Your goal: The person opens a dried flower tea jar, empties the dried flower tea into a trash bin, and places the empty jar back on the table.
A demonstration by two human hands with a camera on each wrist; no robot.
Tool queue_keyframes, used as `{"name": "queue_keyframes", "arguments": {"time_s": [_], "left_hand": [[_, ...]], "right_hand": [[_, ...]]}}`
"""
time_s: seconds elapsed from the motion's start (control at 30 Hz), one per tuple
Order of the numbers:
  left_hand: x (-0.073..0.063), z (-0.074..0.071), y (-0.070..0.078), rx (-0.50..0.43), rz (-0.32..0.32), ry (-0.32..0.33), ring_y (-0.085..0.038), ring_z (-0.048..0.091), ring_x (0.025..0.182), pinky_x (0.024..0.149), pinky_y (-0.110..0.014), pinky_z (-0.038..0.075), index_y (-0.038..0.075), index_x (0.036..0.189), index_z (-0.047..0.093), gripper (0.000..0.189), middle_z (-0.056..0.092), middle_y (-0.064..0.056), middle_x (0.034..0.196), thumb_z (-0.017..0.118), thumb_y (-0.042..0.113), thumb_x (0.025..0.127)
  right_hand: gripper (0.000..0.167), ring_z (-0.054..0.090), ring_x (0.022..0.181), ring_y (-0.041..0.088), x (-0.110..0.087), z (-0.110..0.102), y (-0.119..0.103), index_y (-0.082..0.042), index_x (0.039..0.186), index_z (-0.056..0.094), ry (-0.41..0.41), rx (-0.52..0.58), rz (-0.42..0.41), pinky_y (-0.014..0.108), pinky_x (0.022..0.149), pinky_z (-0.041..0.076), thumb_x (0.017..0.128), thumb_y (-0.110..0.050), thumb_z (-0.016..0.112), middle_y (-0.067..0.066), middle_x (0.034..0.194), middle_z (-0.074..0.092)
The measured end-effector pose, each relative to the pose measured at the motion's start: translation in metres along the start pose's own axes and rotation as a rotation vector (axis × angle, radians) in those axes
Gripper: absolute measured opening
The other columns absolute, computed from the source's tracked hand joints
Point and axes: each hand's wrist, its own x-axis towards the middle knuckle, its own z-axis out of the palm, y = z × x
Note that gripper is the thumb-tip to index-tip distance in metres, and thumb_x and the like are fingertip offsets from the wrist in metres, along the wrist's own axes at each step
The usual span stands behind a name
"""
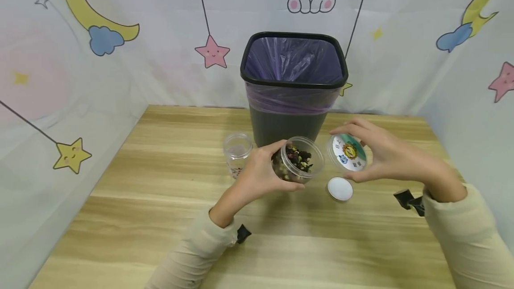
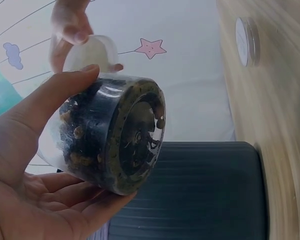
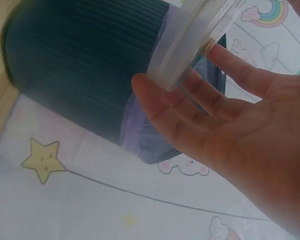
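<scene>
Separation of lid and jar, seen mainly in the head view. The left hand (image 1: 263, 168) is curled around a clear plastic jar (image 1: 318, 159) near the centre of the frame; the jar is tilted, its mouth uncovered. The right hand (image 1: 373, 150), right of centre, pinches the printed lid (image 1: 348, 152) by its edge between thumb and fingers, apart from the jar. Lid removal thus appears complete, whereas the dark dried mixture (image 1: 299, 157), possibly flower tea, remains inside; any later step is not shown. A second clear jar (image 1: 238, 148) stands left of centre, and a white-topped cap (image 1: 340, 188) lies below the lid. The wood-grain table (image 1: 160, 182) fills the lower frame. At upper centre, a dark ribbed waste bin (image 1: 287, 124) with a purple liner (image 1: 295, 61) stands before a white cartoon-printed backdrop (image 1: 168, 48).
</scene>
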Motion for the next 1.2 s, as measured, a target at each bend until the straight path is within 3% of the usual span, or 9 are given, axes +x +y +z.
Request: {"name": "queue_keyframes", "arguments": {"time_s": [0.17, 0.4, 0.57, 0.8, 0.97, 1.2], "left_hand": [[-0.001, -0.008, 0.003, 0.012, -0.004, 0.013, -0.016, 0.065, 0.105, 0.092, -0.032, 0.051, 0.005, 0.13, 0.062, 0.087, 0.069, -0.004, 0.116, 0.098, 0.034, 0.057], [-0.006, -0.016, 0.006, 0.026, -0.002, 0.016, -0.015, 0.064, 0.099, 0.088, -0.032, 0.052, 0.006, 0.128, 0.063, 0.084, 0.069, -0.002, 0.111, 0.098, 0.033, 0.057], [-0.007, -0.021, 0.01, 0.019, 0.017, 0.024, -0.012, 0.064, 0.097, 0.086, -0.03, 0.052, 0.009, 0.128, 0.063, 0.083, 0.069, 0.001, 0.109, 0.098, 0.033, 0.057], [-0.007, -0.023, 0.008, 0.01, 0.042, 0.037, -0.01, 0.064, 0.1, 0.086, -0.028, 0.052, 0.008, 0.129, 0.063, 0.083, 0.069, 0.0, 0.113, 0.098, 0.031, 0.058], [-0.008, -0.023, 0.005, -0.004, 0.053, 0.053, -0.01, 0.064, 0.101, 0.087, -0.027, 0.052, 0.006, 0.128, 0.063, 0.083, 0.07, 0.0, 0.113, 0.099, 0.028, 0.057], [-0.009, -0.023, 0.004, -0.016, 0.07, 0.072, -0.008, 0.064, 0.099, 0.086, -0.026, 0.052, 0.007, 0.125, 0.064, 0.079, 0.071, 0.001, 0.11, 0.099, 0.027, 0.057]], "right_hand": [[0.076, 0.052, 0.095, 0.009, -0.005, 0.005, 0.007, -0.009, 0.134, 0.057, -0.009, 0.012, 0.047, 0.024, 0.074, 0.049, 0.067, -0.018, 0.092, 0.0, 0.122, 0.054], [0.077, 0.053, 0.098, 0.013, -0.005, 0.03, 0.019, -0.005, 0.138, 0.055, -0.098, 0.06, 0.131, 0.031, 0.077, 0.05, 0.073, -0.028, 0.089, 0.006, 0.124, 0.053], [0.075, 0.053, 0.096, 0.015, 0.002, 0.052, 0.024, 0.0, 0.134, 0.057, -0.112, 0.081, 0.121, 0.031, 0.077, 0.05, 0.071, -0.025, 0.089, 0.007, 0.118, 0.055], [0.066, 0.053, 0.095, 0.017, 0.011, 0.085, 0.028, -0.003, 0.124, 0.061, -0.13, 0.096, 0.104, 0.033, 0.078, 0.05, 0.069, -0.025, 0.09, 0.004, 0.113, 0.054], [0.081, 0.054, 0.105, 0.023, 0.015, 0.111, 0.032, -0.001, 0.136, 0.054, -0.159, 0.126, 0.089, 0.04, 0.088, 0.05, 0.067, -0.022, 0.091, 0.013, 0.129, 0.052], [0.082, 0.054, 0.1, 0.025, 0.011, 0.135, 0.041, 0.004, 0.133, 0.056, -0.128, 0.1, 0.056, 0.041, 0.085, 0.05, 0.064, -0.022, 0.091, 0.013, 0.118, 0.055]]}}
